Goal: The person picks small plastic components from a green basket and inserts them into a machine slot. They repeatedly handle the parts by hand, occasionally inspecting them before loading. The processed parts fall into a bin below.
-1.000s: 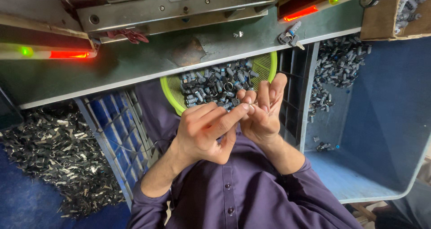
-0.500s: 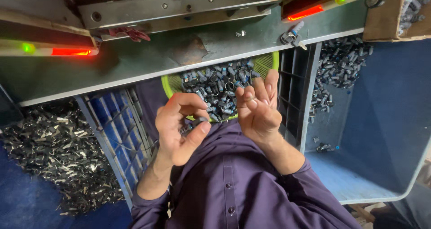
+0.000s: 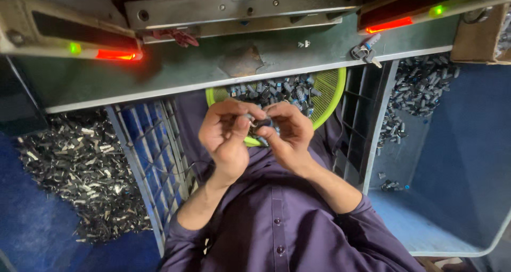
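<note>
Two bare hands meet in front of the person's chest, seen from above by the head camera: the left hand (image 3: 228,136) and the right hand (image 3: 287,133) are brought together, fingertips touching, and jointly pinch a small dark metal part (image 3: 259,124) between thumbs and forefingers. The part is mostly hidden by the fingers, so its exact shape cannot be told. Directly beyond the hands, partly under the edge of the counter, sits a round yellow-green mesh basket (image 3: 331,93) filled with many similar small dark and silvery cylindrical parts (image 3: 277,90); the held part hovers just over the basket's near rim. The grey-green counter (image 3: 202,72) runs across the upper view and carries a small cluster of metal pieces (image 3: 364,51) near its right end. Above it stands a machine housing with a bolted metal plate (image 3: 239,8), flanked by two bars with glowing indicators: a red light (image 3: 118,54) with a green dot on the left, and a red light (image 3: 389,25) with a green dot on the right. Left of the person, a blue slatted crate (image 3: 146,144) stands beside a heap of flat silvery metal scraps (image 3: 80,171) on a blue surface. Right of the person, a dark crate wall (image 3: 367,128) adjoins a large blue bin (image 3: 468,160) holding a scattering of loose cylindrical parts (image 3: 420,85). Both forearms emerge from purple shirt sleeves (image 3: 277,229).
</note>
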The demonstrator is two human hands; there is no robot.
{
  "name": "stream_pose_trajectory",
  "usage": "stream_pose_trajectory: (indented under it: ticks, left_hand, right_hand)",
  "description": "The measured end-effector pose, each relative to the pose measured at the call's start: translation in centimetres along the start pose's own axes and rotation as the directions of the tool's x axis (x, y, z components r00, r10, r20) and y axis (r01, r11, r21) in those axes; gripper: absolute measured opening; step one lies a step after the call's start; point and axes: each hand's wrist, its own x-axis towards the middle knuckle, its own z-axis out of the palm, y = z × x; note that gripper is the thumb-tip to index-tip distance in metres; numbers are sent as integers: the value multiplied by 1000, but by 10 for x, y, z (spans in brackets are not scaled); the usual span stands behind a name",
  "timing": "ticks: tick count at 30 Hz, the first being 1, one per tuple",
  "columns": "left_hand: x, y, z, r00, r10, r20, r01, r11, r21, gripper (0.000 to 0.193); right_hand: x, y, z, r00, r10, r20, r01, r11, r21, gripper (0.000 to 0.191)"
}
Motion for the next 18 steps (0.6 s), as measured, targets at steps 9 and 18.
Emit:
stream_pose_trajectory:
  ticks: [9,18]
  left_hand:
    - [23,34,-1,964,23,265,-214,661,719,10]
    - [24,19,-13,698,398,596,-704,227,673,37]
  right_hand:
    - [17,-14,-11,998,-62,3,62,972,-225,17]
    - [9,20,-12,990,130,-48,-97,896,434,38]
